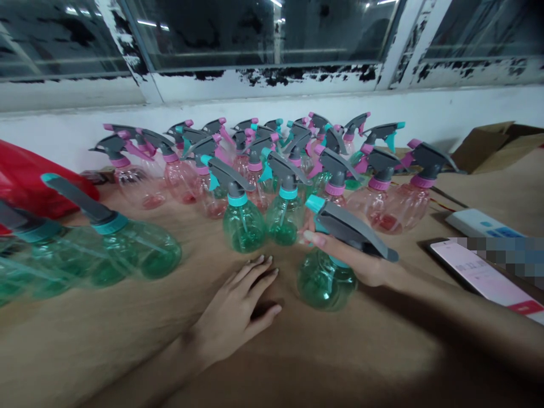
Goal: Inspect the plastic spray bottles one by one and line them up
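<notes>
My right hand (357, 258) is wrapped around the neck and trigger of a green spray bottle (323, 283) with a grey and turquoise head. That bottle stands upright at the right of centre, its nozzle pointing away to the left. Flat on the table rests my left hand (233, 311), fingers stretched out and holding nothing. Just beyond its fingertips are two similar upright bottles, a green spray bottle (243, 226) and another green spray bottle (285, 218). Part of the held bottle's neck is hidden by my fingers.
Several pink spray bottles (182, 178) crowd along the wall, mixed with green ones. More green bottles (144, 249) stand at the left, near a red plastic bag (38, 181). On the right are a phone (476, 272), a white box-shaped device (484, 224) and a cardboard box (488, 147).
</notes>
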`<state>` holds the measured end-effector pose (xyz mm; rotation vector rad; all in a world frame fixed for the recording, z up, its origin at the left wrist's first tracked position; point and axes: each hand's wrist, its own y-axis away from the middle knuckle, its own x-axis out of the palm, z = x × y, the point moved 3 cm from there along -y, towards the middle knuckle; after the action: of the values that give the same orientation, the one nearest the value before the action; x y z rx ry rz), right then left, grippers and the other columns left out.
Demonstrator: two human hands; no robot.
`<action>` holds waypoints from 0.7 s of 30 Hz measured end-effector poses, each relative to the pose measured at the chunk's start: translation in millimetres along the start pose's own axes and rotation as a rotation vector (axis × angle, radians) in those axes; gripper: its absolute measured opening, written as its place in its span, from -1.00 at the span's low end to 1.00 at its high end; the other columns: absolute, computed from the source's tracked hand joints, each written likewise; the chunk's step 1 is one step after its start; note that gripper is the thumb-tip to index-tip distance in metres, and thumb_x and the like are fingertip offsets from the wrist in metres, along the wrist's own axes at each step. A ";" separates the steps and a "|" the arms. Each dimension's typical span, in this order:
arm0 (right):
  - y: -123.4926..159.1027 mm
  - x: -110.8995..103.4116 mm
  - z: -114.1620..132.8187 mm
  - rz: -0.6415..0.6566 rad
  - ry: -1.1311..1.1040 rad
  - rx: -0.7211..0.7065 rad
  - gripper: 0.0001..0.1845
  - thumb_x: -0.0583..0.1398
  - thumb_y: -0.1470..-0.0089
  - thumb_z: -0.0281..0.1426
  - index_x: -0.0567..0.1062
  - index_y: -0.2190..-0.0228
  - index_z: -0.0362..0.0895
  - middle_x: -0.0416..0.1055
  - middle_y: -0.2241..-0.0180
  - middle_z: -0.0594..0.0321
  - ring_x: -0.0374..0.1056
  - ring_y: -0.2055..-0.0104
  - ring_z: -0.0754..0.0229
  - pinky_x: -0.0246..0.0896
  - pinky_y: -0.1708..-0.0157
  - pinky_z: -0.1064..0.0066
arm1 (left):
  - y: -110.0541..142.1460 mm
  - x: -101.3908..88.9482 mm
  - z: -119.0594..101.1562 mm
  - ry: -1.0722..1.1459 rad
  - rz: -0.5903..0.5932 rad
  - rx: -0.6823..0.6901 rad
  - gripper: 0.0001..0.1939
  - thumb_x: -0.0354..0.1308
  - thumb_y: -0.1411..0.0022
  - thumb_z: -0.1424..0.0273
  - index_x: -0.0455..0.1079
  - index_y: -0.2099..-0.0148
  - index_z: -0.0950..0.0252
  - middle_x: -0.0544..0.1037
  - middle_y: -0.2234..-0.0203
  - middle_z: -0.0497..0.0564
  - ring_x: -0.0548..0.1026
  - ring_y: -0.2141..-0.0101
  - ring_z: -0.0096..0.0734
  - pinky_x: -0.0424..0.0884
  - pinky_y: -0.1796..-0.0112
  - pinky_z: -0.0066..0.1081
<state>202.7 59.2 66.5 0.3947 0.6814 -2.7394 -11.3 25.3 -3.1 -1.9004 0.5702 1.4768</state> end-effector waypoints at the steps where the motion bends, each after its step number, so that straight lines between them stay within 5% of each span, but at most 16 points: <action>1: 0.4 1.2 0.8 0.006 -0.011 -0.016 -0.91 0.21 -0.10 -0.28 0.46 0.32 -0.01 0.47 0.33 0.30 0.41 0.28 0.15 0.30 0.22 0.24 | 0.1 0.0 -0.1 0.000 0.000 0.002 -0.50 0.05 -0.33 0.21 0.16 -0.23 0.31 0.23 -0.20 0.13 0.16 -0.20 -0.13 0.17 -0.14 -0.11; 8: -3.9 7.5 8.5 -0.047 -0.053 -0.138 -0.83 0.23 -0.08 -0.32 0.46 0.23 0.01 0.48 0.19 0.28 0.40 0.08 0.11 0.27 0.05 0.20 | 0.5 0.1 -0.6 0.025 -0.001 -0.011 -0.50 0.06 -0.33 0.22 0.16 -0.23 0.29 0.24 -0.20 0.13 0.18 -0.19 -0.14 0.18 -0.13 -0.12; 21: -2.4 8.0 6.5 -0.025 -0.076 -0.056 -0.77 0.22 -0.08 -0.27 0.44 0.18 -0.02 0.47 0.18 0.25 0.42 0.25 0.16 0.32 0.21 0.25 | -0.7 -2.2 -1.8 0.016 -0.002 -0.012 -0.51 0.07 -0.32 0.22 0.17 -0.23 0.30 0.24 -0.20 0.13 0.17 -0.19 -0.14 0.18 -0.13 -0.12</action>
<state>193.3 56.3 70.4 0.2693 0.7455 -2.7364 -10.2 24.3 -0.6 -1.9228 0.5673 1.4684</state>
